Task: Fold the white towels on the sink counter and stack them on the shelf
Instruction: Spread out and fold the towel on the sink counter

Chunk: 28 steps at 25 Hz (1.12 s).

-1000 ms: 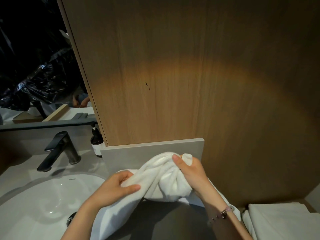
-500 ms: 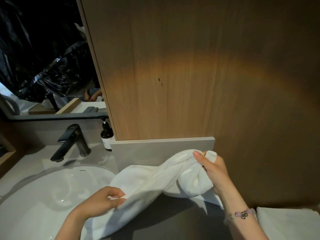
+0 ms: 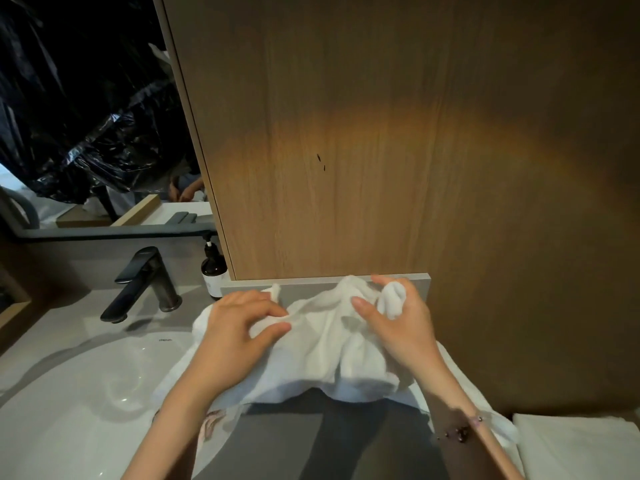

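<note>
Head | left hand point(image 3: 239, 329), right hand point(image 3: 403, 329) both grip towel point(image 3: 322, 362); bottle point(image 3: 213, 271) label unreadable

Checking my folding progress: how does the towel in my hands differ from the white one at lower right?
The bunched towel is crumpled and lumpy; the flat towel lies smooth with straight edges. The left hand and right hand grip the bunched towel; neither touches the flat towel. Both are white.
</note>
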Available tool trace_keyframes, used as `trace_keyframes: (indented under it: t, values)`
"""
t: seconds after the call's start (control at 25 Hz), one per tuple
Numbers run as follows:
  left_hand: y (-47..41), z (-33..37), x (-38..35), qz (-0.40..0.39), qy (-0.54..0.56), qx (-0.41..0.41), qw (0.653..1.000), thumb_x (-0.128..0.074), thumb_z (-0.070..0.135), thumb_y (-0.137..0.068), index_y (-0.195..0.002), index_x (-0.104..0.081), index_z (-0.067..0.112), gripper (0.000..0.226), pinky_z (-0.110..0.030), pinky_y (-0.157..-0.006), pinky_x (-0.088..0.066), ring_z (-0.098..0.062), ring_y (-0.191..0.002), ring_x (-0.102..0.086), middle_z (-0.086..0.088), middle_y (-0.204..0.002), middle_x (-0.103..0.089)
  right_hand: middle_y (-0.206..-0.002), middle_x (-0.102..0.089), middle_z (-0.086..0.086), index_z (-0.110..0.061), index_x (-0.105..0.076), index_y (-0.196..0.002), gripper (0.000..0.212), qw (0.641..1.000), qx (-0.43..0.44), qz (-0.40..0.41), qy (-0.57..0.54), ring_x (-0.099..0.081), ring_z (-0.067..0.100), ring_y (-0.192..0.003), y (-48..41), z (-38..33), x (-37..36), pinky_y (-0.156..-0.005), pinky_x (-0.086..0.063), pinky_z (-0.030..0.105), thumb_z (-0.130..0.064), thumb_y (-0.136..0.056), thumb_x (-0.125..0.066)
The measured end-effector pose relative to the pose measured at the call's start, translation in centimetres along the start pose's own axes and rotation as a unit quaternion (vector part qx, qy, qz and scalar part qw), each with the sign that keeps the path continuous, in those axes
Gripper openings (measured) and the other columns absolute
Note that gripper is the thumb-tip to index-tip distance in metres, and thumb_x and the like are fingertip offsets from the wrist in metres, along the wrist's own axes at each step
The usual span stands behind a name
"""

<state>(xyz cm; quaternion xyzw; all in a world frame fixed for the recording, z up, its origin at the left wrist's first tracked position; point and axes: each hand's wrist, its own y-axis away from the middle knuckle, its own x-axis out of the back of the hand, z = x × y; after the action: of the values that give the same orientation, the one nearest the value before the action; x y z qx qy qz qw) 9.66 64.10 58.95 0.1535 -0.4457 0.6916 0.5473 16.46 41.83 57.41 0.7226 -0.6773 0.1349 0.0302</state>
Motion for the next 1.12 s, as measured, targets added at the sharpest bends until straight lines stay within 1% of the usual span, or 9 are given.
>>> trace_keyframes:
  t: [0.08, 0.2, 0.32, 0.52, 0.64, 0.8, 0.88, 1.0, 1.12]
  values:
    - [-0.6, 1.2, -1.2, -0.007, 0.000, -0.037, 0.999, -0.051, 0.058, -0.072, -0.095, -0.062, 0.040, 0.031, -0.015, -0.091, -0.032, 0.010, -0.100, -0.046, 0.024, -0.085, -0.059, -0.125, -0.048, -0.020, -0.037, -0.051, -0.122, 0.055, 0.999, 0.013, -0.049, -0.003, -0.047, 0.004, -0.112, 0.3, -0.4, -1.0, -0.089, -0.043, 0.025, -0.053, -0.072, -0.066]
    - [-0.9, 2.4, -2.7, 0.008, 0.023, -0.036, 0.999, -0.052, 0.057, -0.072, -0.081, -0.068, 0.040, 0.025, -0.010, -0.089, -0.031, 0.007, -0.099, -0.047, 0.024, -0.086, -0.055, -0.105, -0.063, -0.009, -0.028, -0.056, -0.099, 0.019, 0.994, 0.013, -0.095, -0.060, -0.058, 0.011, -0.097, 0.4, -0.3, -2.2, -0.080, -0.049, 0.024, -0.042, -0.087, -0.058]
    - [-0.7, 2.6, -3.3, 0.053, 0.063, 0.013, 0.997, -0.061, 0.048, -0.073, -0.080, -0.065, 0.040, 0.012, -0.001, -0.083, -0.028, 0.016, -0.102, -0.042, 0.026, -0.085, -0.053, -0.106, -0.057, 0.000, -0.025, -0.049, -0.105, 0.023, 0.989, -0.026, -0.131, -0.061, -0.056, 0.017, -0.100, 0.1, 0.4, -2.5, -0.082, -0.047, 0.027, -0.043, -0.091, -0.051]
    - [-0.2, 2.3, -3.9, 0.058, 0.054, 0.062, 0.995, -0.067, 0.035, -0.082, -0.078, -0.062, 0.042, 0.009, -0.007, -0.083, -0.029, 0.008, -0.099, -0.043, 0.027, -0.090, -0.050, -0.130, -0.050, 0.003, -0.022, -0.041, -0.131, 0.044, 0.986, -0.063, -0.151, -0.019, -0.050, 0.023, -0.120, -0.2, 1.0, -2.8, -0.101, -0.044, 0.042, -0.045, -0.094, -0.045]
    - [0.0, 1.8, -4.1, 0.074, 0.105, 0.099, 0.987, -0.065, 0.039, -0.083, -0.094, -0.060, 0.044, 0.014, -0.014, -0.089, -0.035, 0.003, -0.103, -0.046, 0.023, -0.104, -0.052, -0.122, -0.049, -0.004, -0.024, -0.039, -0.127, 0.036, 0.988, -0.064, -0.143, 0.002, -0.047, 0.018, -0.119, -0.1, 1.2, -2.7, -0.102, -0.041, 0.035, -0.042, -0.096, -0.040]
    - [-0.4, 0.1, -3.9, -0.013, 0.164, 0.371, 0.914, -0.050, 0.037, -0.094, -0.136, -0.043, 0.021, 0.045, -0.029, -0.098, -0.036, -0.017, -0.124, -0.046, 0.000, -0.136, -0.047, -0.137, -0.041, -0.003, -0.026, -0.032, -0.138, 0.047, 0.986, -0.097, -0.134, 0.020, -0.041, 0.021, -0.129, 0.0, 1.6, -2.4, -0.109, -0.036, 0.040, -0.046, -0.096, -0.038]
    - [-0.5, -0.5, -4.0, -0.081, 0.257, 0.451, 0.851, -0.045, 0.039, -0.096, -0.125, -0.054, 0.014, 0.039, -0.030, -0.089, -0.048, -0.022, -0.109, -0.056, -0.004, -0.121, -0.062, -0.144, -0.037, -0.002, -0.025, -0.028, -0.141, 0.054, 0.985, -0.105, -0.136, 0.023, -0.038, 0.021, -0.132, -0.1, 1.8, -2.5, -0.111, -0.034, 0.042, -0.049, -0.093, -0.038]
    - [-1.0, -0.4, -3.5, -0.049, 0.416, 0.496, 0.761, -0.055, 0.030, -0.093, -0.096, -0.064, 0.012, 0.021, -0.026, -0.058, -0.053, -0.019, -0.084, -0.062, -0.003, -0.084, -0.071, -0.147, -0.034, -0.002, -0.026, -0.027, -0.143, 0.065, 0.983, -0.110, -0.144, 0.024, -0.037, 0.023, -0.133, -0.1, 1.6, -2.4, -0.111, -0.033, 0.042, -0.057, -0.086, -0.037]
    - [-1.9, -1.5, -2.6, -0.081, 0.376, 0.470, 0.794, -0.063, 0.033, -0.086, -0.095, -0.067, 0.013, 0.022, -0.029, -0.074, -0.051, -0.020, -0.092, -0.064, -0.003, -0.091, -0.073, -0.139, -0.034, -0.010, -0.027, -0.027, -0.142, 0.061, 0.981, -0.118, -0.152, 0.025, -0.036, 0.020, -0.133, -0.2, 1.6, -2.2, -0.109, -0.032, 0.037, -0.054, -0.088, -0.038]
